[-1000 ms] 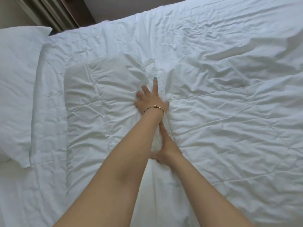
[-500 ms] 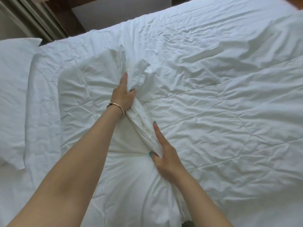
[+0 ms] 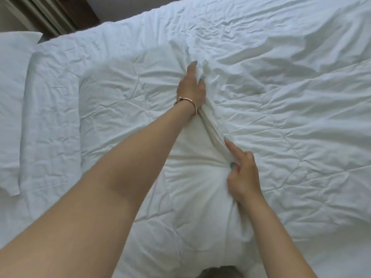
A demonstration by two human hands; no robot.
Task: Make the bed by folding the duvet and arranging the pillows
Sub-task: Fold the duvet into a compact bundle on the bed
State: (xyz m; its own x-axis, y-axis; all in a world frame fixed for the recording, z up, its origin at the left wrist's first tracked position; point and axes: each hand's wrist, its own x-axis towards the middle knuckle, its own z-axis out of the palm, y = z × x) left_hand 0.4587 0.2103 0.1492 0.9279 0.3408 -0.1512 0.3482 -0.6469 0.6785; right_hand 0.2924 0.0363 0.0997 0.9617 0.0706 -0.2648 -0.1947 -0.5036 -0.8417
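Note:
A white wrinkled duvet (image 3: 291, 127) covers most of the bed. A raised ridge of its fabric (image 3: 212, 125) runs between my two hands. My left hand (image 3: 191, 88), with a gold bracelet on the wrist, grips a bunch of this fabric at the far end of the ridge. Closer to me, my right hand (image 3: 243, 173) pinches the same fold between thumb and fingers. A plump white pillow (image 3: 124, 101) lies under my left arm, left of the ridge. A second white pillow (image 3: 10, 81) lies at the far left edge.
A dark wooden headboard or wall panel (image 3: 80, 11) and a curtain (image 3: 34, 15) stand beyond the bed at the top left. A patch of floor (image 3: 218, 272) shows at the bottom edge.
A second ago both hands lay flat on the cover. They have since gathered a fold of fabric, and the view has shifted left so the hands sit further right.

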